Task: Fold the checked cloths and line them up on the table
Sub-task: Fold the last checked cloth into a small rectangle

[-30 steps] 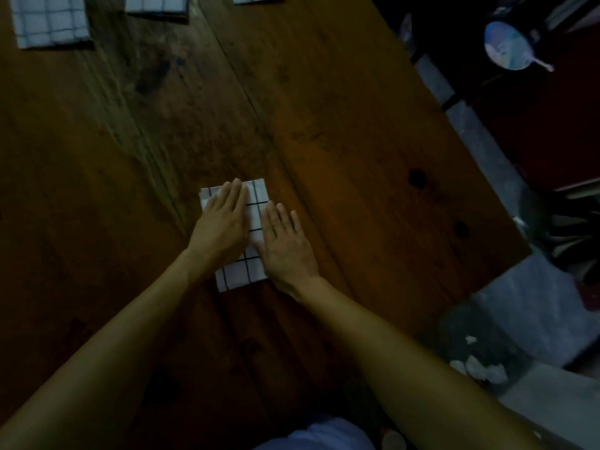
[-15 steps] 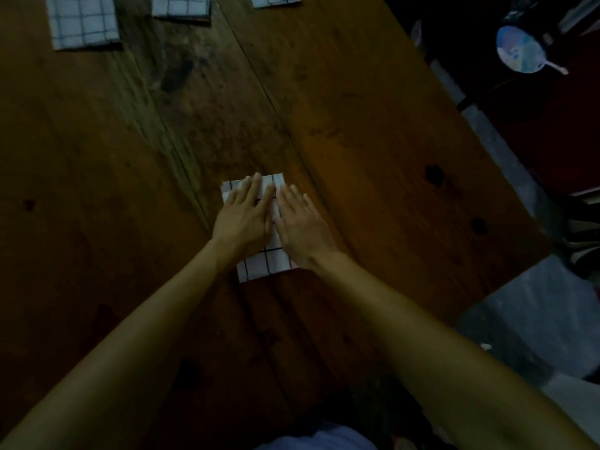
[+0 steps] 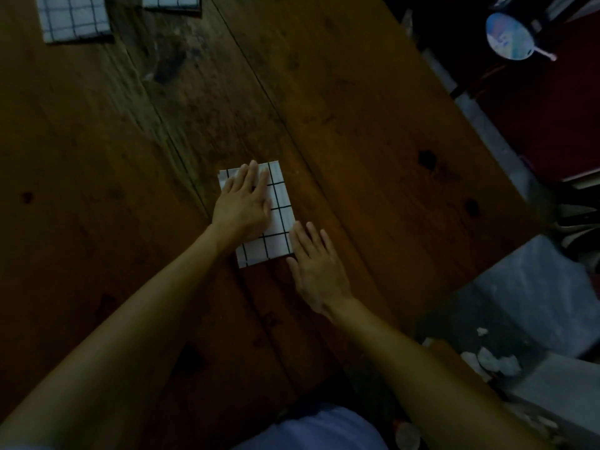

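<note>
From the head camera I look down on a dark wooden desk (image 3: 357, 108). A folded cloth (image 3: 281, 203), white with dark checks, lies flat near the middle of it, its long side running away from me. My left hand (image 3: 242, 206) lies on the cloth's left half, fingers straight and together, palm down, pressing it; its grip is flat and wide, curled round nothing. My right hand (image 3: 316, 267) rests palm down on the wood at the cloth's near right corner, fingers straight and slightly spread; its thumb side touches or nearly touches the cloth's edge, I cannot tell which, and it holds nothing. At the far edge of the desk, top left, a second folded cloth (image 3: 73, 16) lies flat, and just right of it a third cloth (image 3: 172, 1) is cut by the frame. Beyond the desk's right edge, a round fan (image 3: 509, 35) sits in the dark, and pale crumpled scraps (image 3: 490, 360) lie on the floor lower right.
</note>
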